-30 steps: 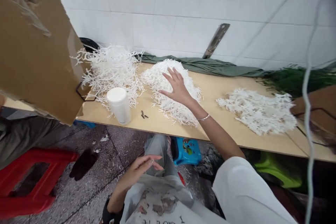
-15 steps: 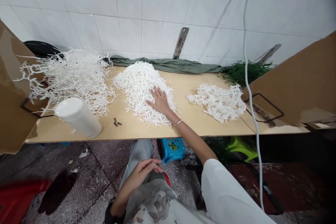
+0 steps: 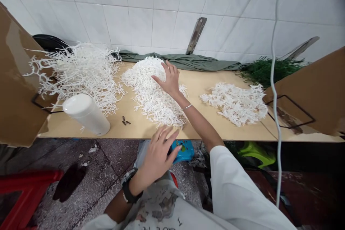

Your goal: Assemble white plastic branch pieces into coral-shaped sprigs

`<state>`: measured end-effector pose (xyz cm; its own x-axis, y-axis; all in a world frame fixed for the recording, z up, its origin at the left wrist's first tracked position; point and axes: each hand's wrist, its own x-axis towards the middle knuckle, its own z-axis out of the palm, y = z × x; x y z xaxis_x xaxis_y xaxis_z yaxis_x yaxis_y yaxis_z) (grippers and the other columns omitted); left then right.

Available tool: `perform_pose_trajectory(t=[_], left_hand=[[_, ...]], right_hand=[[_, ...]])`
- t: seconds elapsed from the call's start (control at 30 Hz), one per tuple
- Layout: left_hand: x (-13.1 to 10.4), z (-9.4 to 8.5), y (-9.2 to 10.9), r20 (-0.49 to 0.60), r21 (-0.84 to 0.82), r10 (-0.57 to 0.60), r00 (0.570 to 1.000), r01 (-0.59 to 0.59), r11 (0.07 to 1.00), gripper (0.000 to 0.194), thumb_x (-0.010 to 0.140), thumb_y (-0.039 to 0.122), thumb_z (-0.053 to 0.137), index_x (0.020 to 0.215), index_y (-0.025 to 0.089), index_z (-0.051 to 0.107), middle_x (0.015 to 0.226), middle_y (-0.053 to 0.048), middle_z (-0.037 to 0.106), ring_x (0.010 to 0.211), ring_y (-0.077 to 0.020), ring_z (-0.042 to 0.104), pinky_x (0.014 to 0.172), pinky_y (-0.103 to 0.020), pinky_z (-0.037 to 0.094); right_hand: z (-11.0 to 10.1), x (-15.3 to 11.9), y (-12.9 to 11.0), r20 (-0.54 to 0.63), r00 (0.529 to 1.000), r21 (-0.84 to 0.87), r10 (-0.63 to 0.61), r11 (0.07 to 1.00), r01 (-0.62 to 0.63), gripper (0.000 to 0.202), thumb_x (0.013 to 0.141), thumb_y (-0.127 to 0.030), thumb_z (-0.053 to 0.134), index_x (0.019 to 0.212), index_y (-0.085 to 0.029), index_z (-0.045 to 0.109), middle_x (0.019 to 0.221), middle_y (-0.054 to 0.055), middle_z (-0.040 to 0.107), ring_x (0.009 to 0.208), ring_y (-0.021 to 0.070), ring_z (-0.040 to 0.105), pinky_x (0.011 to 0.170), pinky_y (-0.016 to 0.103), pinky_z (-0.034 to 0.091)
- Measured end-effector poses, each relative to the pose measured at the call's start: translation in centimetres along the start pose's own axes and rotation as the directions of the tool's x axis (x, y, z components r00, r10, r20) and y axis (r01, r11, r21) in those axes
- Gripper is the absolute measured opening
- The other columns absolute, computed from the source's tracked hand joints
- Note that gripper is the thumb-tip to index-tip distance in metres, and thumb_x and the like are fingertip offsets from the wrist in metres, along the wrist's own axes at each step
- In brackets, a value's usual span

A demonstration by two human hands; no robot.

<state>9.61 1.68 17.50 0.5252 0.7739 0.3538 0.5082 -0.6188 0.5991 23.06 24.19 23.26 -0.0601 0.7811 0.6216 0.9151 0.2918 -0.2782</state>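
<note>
One white heap (image 3: 147, 88) lies beneath the right hand (image 3: 170, 81).

A white tiled wall (image 3: 140, 21) rose at twelve o'clock, with a metal bracket (image 3: 196, 36) toward one. The pale wooden table (image 3: 199, 82) stretched from nine to three. Speckled floor (image 3: 106, 174) showed at seven, a red stool (image 3: 35, 188) at eight, a blue stool (image 3: 185, 153) at six, a lime-green stool (image 3: 250, 150) at four.

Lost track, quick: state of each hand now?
Left hand: open, nothing seen in it.
Right hand: open over the middle pile; contact unclear.
</note>
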Motion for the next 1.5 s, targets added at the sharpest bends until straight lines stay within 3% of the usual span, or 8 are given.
perform_pose_trajectory(t=[0.23, 0.47, 0.7, 0.83, 1.0, 1.2, 1.33, 1.5], left_hand=[[7.4, 5.7, -3.4, -0.215, 0.404, 0.003, 0.977, 0.086, 0.911, 0.082, 0.08, 0.063, 0.05, 0.147, 0.02, 0.028, 0.155, -0.022, 0.006, 0.144, -0.0371, 0.001, 0.111, -0.063, 0.006], [8.2, 6.9, -4.9, -0.225, 0.423, -0.109, 0.968, 0.197, 0.885, 0.071, 0.075, 0.047, 0.064, 0.135, 0.015, 0.047, 0.155, -0.022, 0.004, 0.143, -0.0403, 0.0, 0.109, -0.066, 0.002], [8.4, 5.8, -4.5, -0.249, 0.414, -0.17, 0.953, 0.264, 0.871, 0.086, 0.075, 0.056, 0.061, 0.148, 0.025, 0.028, 0.156, -0.02, 0.005, 0.142, -0.0428, -0.002, 0.108, -0.067, 0.001], [7.8, 4.9, -4.3, -0.259, 0.413, -0.138, 0.956, 0.239, 0.879, 0.093, 0.07, 0.068, 0.059, 0.147, 0.027, 0.029, 0.157, -0.016, 0.001, 0.142, -0.0419, -0.004, 0.109, -0.064, -0.001], [5.8, 2.3, -5.9, -0.314, 0.452, -0.191, 0.93, 0.323, 0.831, 0.117, 0.057, 0.081, 0.057, 0.15, 0.02, 0.02, 0.156, -0.021, 0.002, 0.14, -0.0471, -0.003, 0.106, -0.068, -0.001], [4.7, -1.1, -9.3, -0.26, 0.45, -0.35, 0.9, 0.434, 0.781, 0.134, 0.051, 0.081, 0.062, 0.15, 0.006, 0.01, 0.151, -0.031, 0.012, 0.138, -0.0495, 0.012, 0.108, -0.061, 0.015], [5.5, -1.1, -9.7, -0.138, 0.404, -0.408, 0.902, 0.427, 0.809, 0.131, 0.053, 0.07, 0.071, 0.148, -0.001, 0.014, 0.149, -0.03, 0.023, 0.138, -0.0458, 0.017, 0.112, -0.052, 0.014], [7.0, 0.2, -9.2, -0.045, 0.24, -0.367, 0.929, 0.366, 0.899, 0.138, 0.051, 0.061, 0.076, 0.147, -0.003, 0.0, 0.151, -0.032, 0.006, 0.142, -0.0419, 0.005, 0.113, -0.05, 0.014]], right_hand=[[2.8, 9.8, -0.5, 0.128, 0.981, -0.059, -0.143, 0.987, 0.151, 0.104, 0.065, -0.088, 0.035, 0.145, -0.021, 0.032, 0.156, 0.01, 0.013, 0.141, 0.0445, 0.001, 0.105, 0.069, -0.011], [8.9, 8.0, 2.4, 0.345, 0.938, -0.009, 0.045, 0.999, -0.044, 0.102, 0.069, -0.085, 0.037, 0.145, -0.017, 0.033, 0.153, 0.013, 0.025, 0.138, 0.0419, 0.02, 0.106, 0.071, 0.009], [4.6, 7.5, 2.7, 0.135, 0.99, 0.159, 0.051, 0.985, -0.073, 0.096, 0.076, -0.084, 0.018, 0.146, -0.019, 0.028, 0.148, 0.008, 0.036, 0.137, 0.0272, 0.032, 0.115, 0.054, 0.009], [-0.2, 4.1, 3.8, -0.012, 0.999, 0.136, 0.038, 0.99, -0.036, 0.094, 0.077, -0.082, 0.013, 0.137, -0.017, 0.044, 0.137, 0.006, 0.05, 0.131, 0.0217, 0.042, 0.118, 0.043, 0.013], [-5.2, -3.9, 8.5, 0.212, 0.977, 0.172, 0.035, 0.982, -0.072, 0.091, 0.075, -0.082, 0.033, 0.133, -0.014, 0.049, 0.139, 0.009, 0.048, 0.131, 0.0238, 0.041, 0.114, 0.039, 0.027], [-5.5, -13.0, 11.8, 0.665, 0.747, 0.237, 0.026, 0.94, -0.244, 0.123, 0.06, -0.075, 0.062, 0.151, -0.017, 0.004, 0.157, 0.011, 0.004, 0.145, 0.0276, 0.01, 0.118, 0.046, 0.015], [-3.5, -15.7, 8.4, 0.565, 0.823, 0.225, 0.063, 0.948, -0.227, 0.13, 0.055, -0.072, 0.068, 0.151, -0.017, 0.0, 0.157, 0.013, 0.003, 0.146, 0.0301, -0.002, 0.117, 0.052, -0.002], [-1.0, -15.7, 4.2, 0.415, 0.902, 0.313, 0.115, 0.914, -0.26, 0.128, 0.055, -0.072, 0.069, 0.151, -0.02, 0.003, 0.157, 0.013, 0.005, 0.146, 0.0307, -0.002, 0.116, 0.054, 0.01]])
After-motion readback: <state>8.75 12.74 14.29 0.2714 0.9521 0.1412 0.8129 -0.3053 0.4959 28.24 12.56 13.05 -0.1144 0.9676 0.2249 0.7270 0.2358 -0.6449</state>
